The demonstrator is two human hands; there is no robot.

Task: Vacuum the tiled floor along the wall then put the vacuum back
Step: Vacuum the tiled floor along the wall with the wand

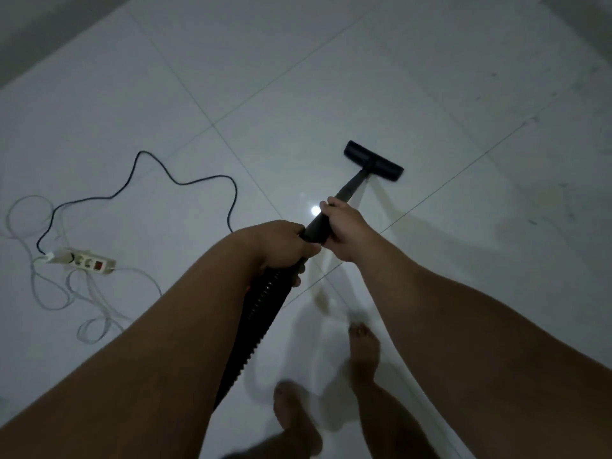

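1. Both hands are closed around the black rigid vacuum wand (334,208): the left hand (281,243) grips its rear end where the black ribbed flexible hose (261,313) joins, and the right hand (344,230) is wrapped around the tube just ahead of it.
2. The wide black flat floor nozzle (373,160) sits on the glossy white tiled floor (331,77), well out in front of the person's bare feet, near a tile joint and apart from the wall, whose base shows only at the far top corners of the view.
3. The vacuum's body is out of sight; only the hose runs back under the left forearm.
4. A thin black power cord (185,182) snakes over the tiles to a white power strip (84,261) with loose white cable (53,293) at the left edge of the floor.
5. The wand looks stiff and light, so this two-hand hold near the hose joint should steer it well; the hose is soft and will drag, and the polished tiles likely let the nozzle glide easily.
6. The cords seem a snag risk if the sweep heads left.
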